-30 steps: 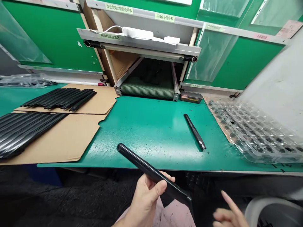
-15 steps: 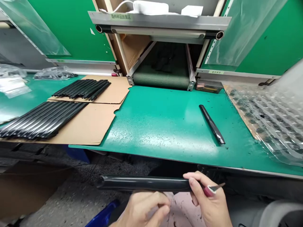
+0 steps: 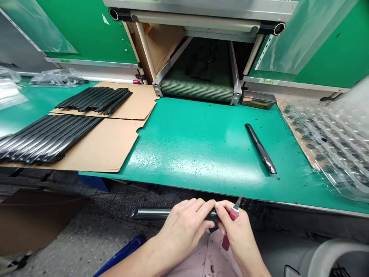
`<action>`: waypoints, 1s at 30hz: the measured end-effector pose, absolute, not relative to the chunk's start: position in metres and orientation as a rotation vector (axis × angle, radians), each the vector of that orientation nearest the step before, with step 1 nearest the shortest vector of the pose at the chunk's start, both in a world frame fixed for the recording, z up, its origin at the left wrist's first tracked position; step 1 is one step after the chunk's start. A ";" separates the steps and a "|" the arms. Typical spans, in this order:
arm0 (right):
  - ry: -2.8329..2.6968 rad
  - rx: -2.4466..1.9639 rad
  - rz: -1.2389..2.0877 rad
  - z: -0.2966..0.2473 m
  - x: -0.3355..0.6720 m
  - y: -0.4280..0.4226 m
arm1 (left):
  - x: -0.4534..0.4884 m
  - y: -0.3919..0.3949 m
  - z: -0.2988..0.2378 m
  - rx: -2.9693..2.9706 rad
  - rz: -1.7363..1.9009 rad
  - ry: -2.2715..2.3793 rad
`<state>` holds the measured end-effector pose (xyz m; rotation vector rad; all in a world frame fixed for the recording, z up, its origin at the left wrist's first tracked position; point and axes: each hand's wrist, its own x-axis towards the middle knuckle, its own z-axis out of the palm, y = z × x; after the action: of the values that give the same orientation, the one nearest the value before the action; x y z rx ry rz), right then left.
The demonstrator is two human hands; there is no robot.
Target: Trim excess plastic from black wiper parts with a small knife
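A long, glossy black plastic strip [image 3: 150, 213] lies level in front of my lap, just off the table's near edge. My left hand [image 3: 186, 223] is closed over its right half from above. At the strip's right end, my right hand [image 3: 240, 232] has thumb and fingers pinched, close against the left fingertips. That same hand also holds a small red-handled knife [image 3: 233, 214], its pointed blade sticking up past the thumb. What the pinching fingertips touch is hidden. On the green table ahead lies another black strip [image 3: 260, 149], slanted.
Rows of black strips [image 3: 49, 138] lie on cardboard [image 3: 112, 144] at left. A conveyor belt [image 3: 198, 86] ends at the table's back, beside a small box [image 3: 258, 99]. Clear plastic trays [image 3: 340, 146] are at right. Below right stands a round bin [image 3: 331, 256].
My left hand has come up from below the strip and closed over it, beside the right fingers. The knife has tilted from pointing right to pointing up. The view has shifted slightly.
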<state>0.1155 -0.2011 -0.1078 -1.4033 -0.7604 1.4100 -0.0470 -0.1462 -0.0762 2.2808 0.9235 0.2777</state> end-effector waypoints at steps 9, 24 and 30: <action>-0.369 -1.402 1.763 -0.165 0.126 -0.209 | -0.049 -0.139 -0.103 1.782 0.584 0.937; -1.098 -1.401 1.282 -0.104 0.152 -0.218 | -0.046 -0.133 -0.116 1.465 0.653 0.619; -1.034 -1.321 1.395 -0.102 0.151 -0.220 | -0.046 -0.134 -0.119 1.455 0.673 0.576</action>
<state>0.1508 -0.2196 -0.1021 -1.3211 -1.0337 1.3947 -0.0457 -0.1338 -0.1190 1.4553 0.5764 0.6733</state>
